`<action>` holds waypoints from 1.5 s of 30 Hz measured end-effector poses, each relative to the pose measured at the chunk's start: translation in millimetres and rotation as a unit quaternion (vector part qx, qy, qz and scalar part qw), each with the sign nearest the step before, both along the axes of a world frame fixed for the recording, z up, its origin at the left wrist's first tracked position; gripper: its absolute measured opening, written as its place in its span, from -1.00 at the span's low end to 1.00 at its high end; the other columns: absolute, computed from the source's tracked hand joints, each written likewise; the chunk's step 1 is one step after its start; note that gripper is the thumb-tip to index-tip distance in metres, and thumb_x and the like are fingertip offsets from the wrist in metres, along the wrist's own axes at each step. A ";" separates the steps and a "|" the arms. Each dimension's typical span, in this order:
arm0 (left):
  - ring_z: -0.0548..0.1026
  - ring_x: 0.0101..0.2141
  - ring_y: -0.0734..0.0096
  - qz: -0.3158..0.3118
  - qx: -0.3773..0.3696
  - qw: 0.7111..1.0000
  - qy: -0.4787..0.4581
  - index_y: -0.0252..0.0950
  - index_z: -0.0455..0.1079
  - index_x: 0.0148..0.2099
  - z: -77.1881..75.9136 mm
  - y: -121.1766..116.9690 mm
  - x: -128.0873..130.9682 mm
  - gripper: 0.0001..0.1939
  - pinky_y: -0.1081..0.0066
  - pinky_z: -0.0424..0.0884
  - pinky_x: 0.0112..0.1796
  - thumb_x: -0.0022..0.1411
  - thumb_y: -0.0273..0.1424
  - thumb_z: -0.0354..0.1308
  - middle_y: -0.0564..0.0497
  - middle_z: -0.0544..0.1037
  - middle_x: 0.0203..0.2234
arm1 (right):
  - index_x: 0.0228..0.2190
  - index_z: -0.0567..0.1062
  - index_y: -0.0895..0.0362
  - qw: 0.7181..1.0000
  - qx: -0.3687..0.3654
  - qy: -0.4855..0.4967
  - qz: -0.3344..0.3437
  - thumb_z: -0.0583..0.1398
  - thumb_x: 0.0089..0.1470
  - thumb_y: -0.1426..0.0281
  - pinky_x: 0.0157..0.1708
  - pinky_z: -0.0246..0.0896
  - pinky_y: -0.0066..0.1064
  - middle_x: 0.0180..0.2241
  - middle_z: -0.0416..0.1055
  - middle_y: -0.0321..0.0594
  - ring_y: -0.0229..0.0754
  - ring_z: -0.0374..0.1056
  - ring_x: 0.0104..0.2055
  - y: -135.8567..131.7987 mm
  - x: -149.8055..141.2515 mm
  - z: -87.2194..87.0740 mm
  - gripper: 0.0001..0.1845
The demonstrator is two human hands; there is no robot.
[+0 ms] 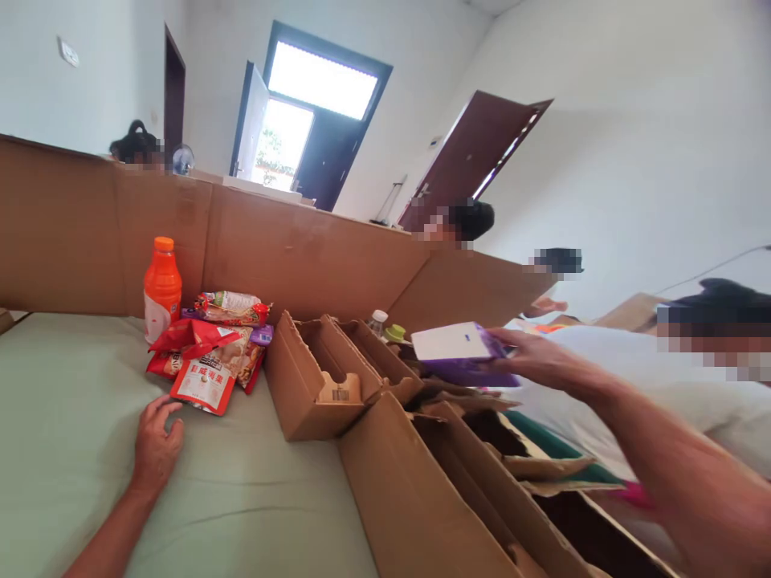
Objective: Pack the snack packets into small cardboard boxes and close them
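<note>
My right hand [533, 359] grips a purple and white box [453, 343] by its right end, above the brown cardboard boxes [307, 419]. The white face of that box is turned up. My left hand [157, 445] rests on the green cloth [66, 433], fingers apart and loosely bent, with nothing in it. Just beyond its fingertips lies a red and white snack pouch [203, 385], the front one of a pile of snack packets [234, 307]. Behind the pile, an orange drink bottle [162, 285] stands upright.
A tall cardboard partition [301, 249] runs along the back. Open cardboard compartments [415, 490] fill the front right. A clear bottle with a white cap [378, 321] and a green-capped container [394, 331] stand behind them. Other people sit beyond the partition and at the right.
</note>
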State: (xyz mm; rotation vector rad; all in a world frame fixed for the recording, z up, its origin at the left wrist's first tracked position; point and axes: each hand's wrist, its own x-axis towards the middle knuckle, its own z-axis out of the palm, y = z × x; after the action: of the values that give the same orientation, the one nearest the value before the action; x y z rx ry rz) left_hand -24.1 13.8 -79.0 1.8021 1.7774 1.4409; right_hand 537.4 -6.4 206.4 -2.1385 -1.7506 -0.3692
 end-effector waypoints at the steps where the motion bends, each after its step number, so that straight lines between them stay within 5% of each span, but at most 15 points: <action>1: 0.49 -0.01 0.17 -0.001 0.001 1.000 -0.001 -0.31 0.48 -0.10 -3.2 0.6 0.0 -0.82 0.23 0.52 -0.17 0.31 -0.33 0.20 -0.12 0.50 0.02 | -0.36 0.63 0.02 1.000 -0.016 0.011 0.018 0.36 -0.13 0.46 -0.32 0.47 -0.31 -0.34 0.64 -0.11 -0.01 0.57 -0.35 -4.0 -8.2 12.1 -0.81; 4: 0.48 0.03 0.16 -0.003 0.007 1.000 0.000 -0.31 0.46 -0.04 -11.2 2.1 0.4 -0.77 0.07 0.48 0.00 0.34 -0.28 0.22 -0.10 0.49 0.04 | -0.09 0.55 0.07 0.995 -0.013 0.051 0.089 0.34 -0.10 0.32 -0.23 0.48 -0.19 -0.21 0.62 -0.04 0.04 0.56 -0.28 -5.6 -58.0 36.3 -0.55; 7: 0.48 0.04 0.15 -0.005 0.010 1.000 0.004 -0.30 0.45 0.00 -16.3 2.6 0.6 -0.74 0.02 0.45 0.03 0.35 -0.27 0.22 -0.11 0.50 0.04 | 0.04 0.43 0.15 0.969 0.010 0.060 0.238 0.27 -0.05 0.33 -0.16 0.47 -0.16 -0.10 0.56 0.03 0.04 0.53 -0.19 13.1 -144.1 39.3 -0.44; 9: 0.48 0.03 0.15 -0.009 0.014 1.000 0.007 -0.30 0.45 0.00 -18.5 2.4 1.0 -0.74 0.02 0.45 0.03 0.36 -0.27 0.21 -0.11 0.50 0.04 | 0.10 0.39 0.17 0.947 0.035 0.033 0.316 0.19 0.02 0.43 -0.02 0.41 -0.17 0.01 0.51 0.05 0.01 0.49 -0.05 38.0 -209.7 32.0 -0.44; 14: 0.49 0.02 0.17 -0.008 0.032 0.999 0.008 -0.30 0.46 -0.05 -23.3 1.5 5.0 -0.79 0.03 0.45 0.04 0.35 -0.29 0.22 -0.09 0.51 0.01 | 0.21 0.31 0.14 0.926 0.042 -0.038 0.373 0.17 0.01 0.60 0.30 0.07 -0.02 0.31 0.23 0.03 0.04 0.11 0.36 121.5 -340.7 -5.0 -0.30; 18: 0.47 0.03 0.16 -0.001 0.034 0.999 0.003 -0.31 0.47 -0.12 -26.1 -0.5 10.6 -0.87 0.02 0.43 0.05 0.31 -0.38 0.23 -0.09 0.51 0.00 | 0.16 0.41 0.11 0.922 -0.034 -0.075 0.379 0.28 -0.02 0.58 0.22 0.17 -0.04 0.28 0.28 0.05 0.09 0.20 0.32 164.6 -383.4 -42.7 -0.33; 21: 0.47 0.03 0.14 0.001 0.031 0.999 -0.006 -0.30 0.49 -0.13 -26.0 -2.1 13.9 -0.84 0.00 0.41 0.07 0.23 -0.52 0.19 -0.12 0.50 0.01 | 0.17 0.41 0.11 0.926 -0.080 -0.086 0.359 0.34 -0.05 0.54 0.14 0.23 0.00 0.25 0.31 0.09 0.17 0.30 0.23 167.2 -384.9 -60.0 -0.30; 29: 0.48 0.00 0.09 -0.006 0.031 0.999 -0.030 -0.31 0.49 -0.14 -12.4 5.4 6.8 -0.76 -0.01 0.41 0.07 0.14 -0.49 0.09 -0.17 0.49 -0.02 | 0.12 0.45 0.08 0.931 -0.080 -0.077 0.348 0.18 0.15 0.53 0.21 0.10 -0.01 0.30 0.25 0.01 0.08 0.20 0.30 88.9 -385.7 -51.1 -0.51; 32: 0.45 0.02 0.04 -0.011 0.027 0.999 -0.032 -0.26 0.47 -0.15 -2.7 9.0 1.0 -0.76 -0.04 0.37 0.11 0.15 -0.40 0.06 -0.19 0.48 -0.02 | 0.05 0.51 0.01 0.930 -0.079 -0.054 0.355 0.22 0.19 0.43 0.22 0.12 -0.11 0.30 0.26 -0.13 -0.02 0.22 0.28 46.5 -399.3 -62.6 -0.62; 35: 0.42 0.05 -0.04 -0.012 0.025 0.999 -0.025 -0.23 0.44 -0.14 7.8 11.7 -2.9 -0.72 -0.08 0.33 0.14 0.13 -0.33 0.01 -0.20 0.49 -0.07 | 0.09 0.46 0.00 0.932 -0.077 -0.001 0.354 0.24 0.20 0.35 0.22 0.15 -0.18 0.32 0.23 -0.19 -0.11 0.20 0.30 3.8 -407.3 -100.1 -0.58; 41: 0.45 0.02 -0.08 -0.004 0.013 1.000 0.016 -0.27 0.40 -0.09 26.2 9.2 -6.6 -0.64 -0.07 0.38 0.10 0.14 -0.24 -0.04 -0.26 0.50 -0.10 | 0.08 0.47 0.10 0.925 -0.162 0.146 0.312 0.29 0.09 0.41 0.12 0.27 -0.02 0.24 0.33 0.02 0.09 0.31 0.22 -82.1 -382.6 -203.0 -0.51; 45: 0.45 0.02 -0.14 -0.008 -0.009 0.998 0.057 -0.32 0.39 -0.04 34.0 11.0 -4.0 -0.58 -0.10 0.35 0.11 0.10 -0.25 -0.04 -0.27 0.51 -0.12 | -0.07 0.56 0.05 0.908 -0.169 0.167 0.346 0.32 0.08 0.36 0.18 0.21 -0.16 0.12 0.47 -0.15 -0.04 0.35 0.19 -138.4 -346.7 -219.5 -0.67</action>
State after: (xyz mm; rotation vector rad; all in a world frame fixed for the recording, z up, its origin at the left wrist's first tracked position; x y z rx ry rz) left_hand -28.1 24.7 -45.0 1.9213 1.8187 1.3374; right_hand 190.6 -144.7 -13.1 -1.4768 -2.3028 0.4893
